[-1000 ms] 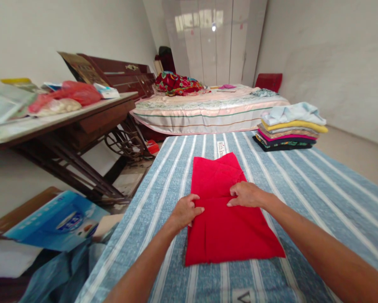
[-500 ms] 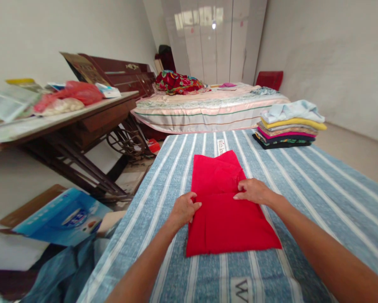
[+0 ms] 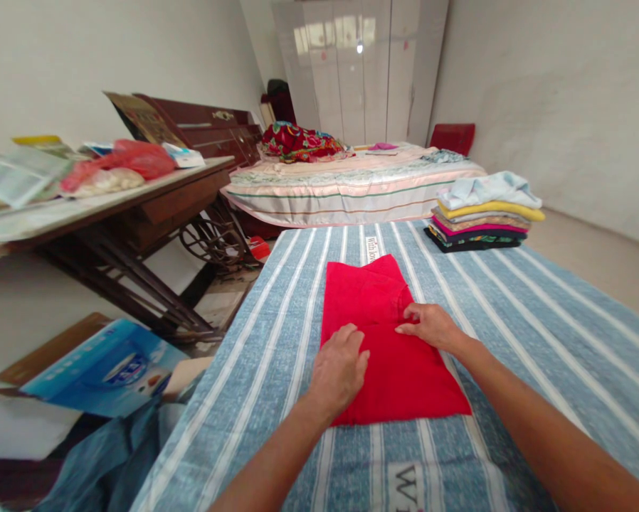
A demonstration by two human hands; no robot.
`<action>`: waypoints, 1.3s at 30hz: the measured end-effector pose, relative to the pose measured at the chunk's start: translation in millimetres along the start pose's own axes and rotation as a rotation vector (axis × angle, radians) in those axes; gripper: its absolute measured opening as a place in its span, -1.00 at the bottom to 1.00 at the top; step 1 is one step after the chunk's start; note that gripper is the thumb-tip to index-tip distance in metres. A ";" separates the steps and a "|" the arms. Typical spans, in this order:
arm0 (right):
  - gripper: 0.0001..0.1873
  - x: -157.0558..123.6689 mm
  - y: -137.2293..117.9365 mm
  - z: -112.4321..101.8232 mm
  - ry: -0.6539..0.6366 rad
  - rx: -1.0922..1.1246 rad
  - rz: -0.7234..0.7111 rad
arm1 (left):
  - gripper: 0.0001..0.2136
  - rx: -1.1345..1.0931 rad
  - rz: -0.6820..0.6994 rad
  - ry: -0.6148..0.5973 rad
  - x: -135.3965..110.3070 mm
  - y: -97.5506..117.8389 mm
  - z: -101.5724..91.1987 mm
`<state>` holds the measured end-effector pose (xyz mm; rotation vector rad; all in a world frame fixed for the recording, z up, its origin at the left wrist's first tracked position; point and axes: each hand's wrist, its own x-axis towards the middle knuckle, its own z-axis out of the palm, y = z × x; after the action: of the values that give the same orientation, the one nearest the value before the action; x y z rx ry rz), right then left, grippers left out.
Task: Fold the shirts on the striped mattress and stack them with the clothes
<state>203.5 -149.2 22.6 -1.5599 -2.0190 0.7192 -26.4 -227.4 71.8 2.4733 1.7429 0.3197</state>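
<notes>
A folded red garment [image 3: 399,377] lies flat on a blue-and-white striped cloth, a crease running across its middle. My left hand [image 3: 338,370] rests on the garment's left side, palm down, with its fingers loosely bent and apart, and it covers part of the left edge. At the right edge, by the crease, my right hand [image 3: 431,327] pinches the fabric between thumb and fingers. The garment's upper part shows an uneven, slanting top edge.
A stack of folded clothes [image 3: 482,213] stands at the far right of the striped cloth [image 3: 511,341]. Beyond is a bed [image 3: 341,188] with a floral bundle. To the left are a cluttered sewing table [image 3: 154,185] and a blue carton [image 3: 106,366].
My left hand has moved right from the garment's left edge onto its surface, and its fingers have loosened. My right hand stays at the right edge by the crease.
</notes>
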 end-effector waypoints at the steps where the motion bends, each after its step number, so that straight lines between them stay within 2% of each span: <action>1: -0.73 0.0 1.8 -1.2 -0.017 0.057 -0.008 | -0.67 -0.003 0.051 -0.033 -0.1 6.7 5.3; 3: -0.72 -0.8 5.7 -4.3 -0.060 0.179 -0.018 | -0.57 0.006 0.107 -0.098 0.0 15.1 17.0; 6: -0.71 -3.0 12.0 -7.3 -0.093 0.340 0.007 | -0.45 0.028 0.134 -0.146 -0.8 15.8 31.5; 14: -0.75 -1.8 21.8 8.7 0.050 0.530 0.093 | -0.39 0.076 0.152 -0.119 -6.2 6.7 45.0; 25: -0.63 -9.5 23.4 21.5 0.262 0.377 0.091 | -0.40 0.137 0.122 -0.096 -8.0 7.9 49.9; 29: -0.69 -14.7 24.8 14.6 0.336 0.323 0.117 | -0.40 0.105 0.112 -0.098 -7.7 8.6 49.3; 33: -0.75 -31.7 19.1 1.3 0.455 0.248 0.132 | -0.41 0.075 0.102 -0.118 -6.9 11.1 46.1; 35: -0.78 -43.2 11.5 0.0 0.466 0.203 0.054 | -0.42 0.071 0.092 -0.129 -6.6 11.9 45.2; 39: -0.70 -62.5 -1.5 13.6 0.324 -0.065 -0.299 | -0.43 0.065 0.091 -0.111 -7.0 10.7 47.4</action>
<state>207.8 -211.7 9.8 -1.2724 -1.9815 0.2690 -8.1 -235.8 27.0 2.5669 1.6260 0.1321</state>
